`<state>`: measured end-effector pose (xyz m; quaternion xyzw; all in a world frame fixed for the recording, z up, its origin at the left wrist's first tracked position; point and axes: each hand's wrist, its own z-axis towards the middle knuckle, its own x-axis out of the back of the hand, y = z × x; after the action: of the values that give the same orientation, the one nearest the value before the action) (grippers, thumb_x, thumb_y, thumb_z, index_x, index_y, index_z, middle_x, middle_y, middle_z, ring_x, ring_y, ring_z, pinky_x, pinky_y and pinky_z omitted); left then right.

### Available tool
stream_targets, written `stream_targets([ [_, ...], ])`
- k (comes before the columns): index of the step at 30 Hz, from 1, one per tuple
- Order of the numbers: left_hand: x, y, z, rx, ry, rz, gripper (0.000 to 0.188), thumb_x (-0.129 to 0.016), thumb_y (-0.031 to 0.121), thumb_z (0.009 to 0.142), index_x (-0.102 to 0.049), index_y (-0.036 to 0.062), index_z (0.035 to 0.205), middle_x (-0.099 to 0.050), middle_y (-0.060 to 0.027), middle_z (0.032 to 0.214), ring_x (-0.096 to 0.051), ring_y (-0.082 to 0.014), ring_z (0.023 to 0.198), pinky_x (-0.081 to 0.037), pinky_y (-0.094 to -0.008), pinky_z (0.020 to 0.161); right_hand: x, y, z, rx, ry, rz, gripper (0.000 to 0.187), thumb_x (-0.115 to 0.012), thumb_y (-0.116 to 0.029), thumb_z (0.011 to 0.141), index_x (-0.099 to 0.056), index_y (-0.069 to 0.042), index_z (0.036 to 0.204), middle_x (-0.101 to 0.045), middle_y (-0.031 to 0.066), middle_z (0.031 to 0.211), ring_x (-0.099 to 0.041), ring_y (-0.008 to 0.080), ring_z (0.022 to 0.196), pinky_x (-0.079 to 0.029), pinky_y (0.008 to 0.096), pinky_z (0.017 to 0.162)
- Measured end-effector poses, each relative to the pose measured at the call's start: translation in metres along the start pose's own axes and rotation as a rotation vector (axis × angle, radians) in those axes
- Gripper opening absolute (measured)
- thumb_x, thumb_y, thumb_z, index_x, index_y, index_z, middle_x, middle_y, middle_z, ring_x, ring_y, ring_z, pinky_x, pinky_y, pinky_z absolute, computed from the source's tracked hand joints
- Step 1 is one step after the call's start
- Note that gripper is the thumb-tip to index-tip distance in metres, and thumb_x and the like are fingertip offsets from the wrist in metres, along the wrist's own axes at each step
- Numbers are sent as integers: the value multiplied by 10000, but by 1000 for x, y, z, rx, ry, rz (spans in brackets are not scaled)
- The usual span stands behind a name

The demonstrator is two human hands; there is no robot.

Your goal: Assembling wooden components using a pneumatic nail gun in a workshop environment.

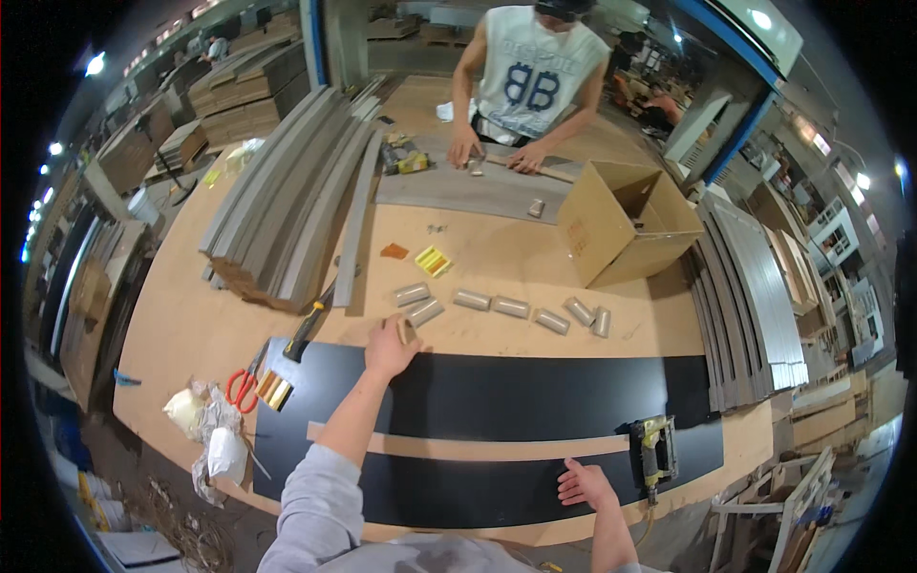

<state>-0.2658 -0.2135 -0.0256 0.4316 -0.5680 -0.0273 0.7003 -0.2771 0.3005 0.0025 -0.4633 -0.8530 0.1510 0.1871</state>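
Note:
My left hand (390,351) is closed around a short tan block (408,331) at the far edge of a black panel (535,387). Several similar rounded grey-tan blocks (472,300) lie loose just beyond it. A thin light wooden strip (478,446) runs lengthwise across the panel. Low over the panel, near the strip's right part, my right hand (586,484) is held with its fingers stretched out and nothing in them. Beside it, at the strip's right end, stands a nail gun (655,451) with a yellowish hose.
Left on the table are a hammer (306,330), red-handled scissors (245,384), gold staple strips (274,391), plastic bags (225,449) and stacked grey strips (287,210). A cardboard box (611,244) and grey panels (740,296) stand right. Opposite, a co-worker (535,76) handles a strip.

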Motion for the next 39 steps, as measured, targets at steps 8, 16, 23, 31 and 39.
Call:
stream_targets([
  [8, -42, 3, 49, 60, 146, 181, 568, -833, 338, 818, -647, 68, 1282, -627, -200, 1293, -608, -410, 1265, -527, -525, 1059, 8, -8, 3, -15, -105, 43, 704, -664, -608, 1007, -732, 91, 1068, -754, 191, 887, -781, 303, 763, -676, 425, 708],
  [16, -83, 90, -86, 9, 173, -355, 375, -790, 156, 878, -624, -6, 1174, -663, -140, 1076, -629, -279, 991, -520, -399, 922, 18, 14, 9, 123, -298, 102, 491, -665, -435, 1054, -695, 45, 1150, -762, 177, 1029, -791, 283, 912, -667, 409, 772],
  [23, -121, 181, -233, 12, 88, -454, 393, -801, 143, 862, -623, 26, 1192, -645, -125, 1105, -618, -263, 1007, -513, -394, 931, 106, 48, 21, 318, -24, 605, 249, -639, -218, 1034, -642, -17, 1181, -705, 150, 933, -771, 333, 848, -675, 474, 742],
  [31, -147, 242, -263, -120, -133, -417, 493, -855, 245, 823, -657, 31, 1221, -704, -144, 1113, -696, -293, 1038, -547, -399, 958, 146, 39, 35, 351, 214, 697, 294, -617, -321, 1073, -697, -84, 1228, -710, 47, 928, -721, 187, 723, -644, 379, 665],
  [39, -201, 262, -248, -59, -704, -783, 489, -827, 214, 919, -630, 13, 1319, -719, -101, 1180, -684, -171, 1091, -549, -333, 969, 99, 44, 3, 671, -405, 599, 456, -689, -214, 1074, -578, -30, 1475, -679, 76, 1358, -682, 212, 1199, -561, 398, 1068],
])
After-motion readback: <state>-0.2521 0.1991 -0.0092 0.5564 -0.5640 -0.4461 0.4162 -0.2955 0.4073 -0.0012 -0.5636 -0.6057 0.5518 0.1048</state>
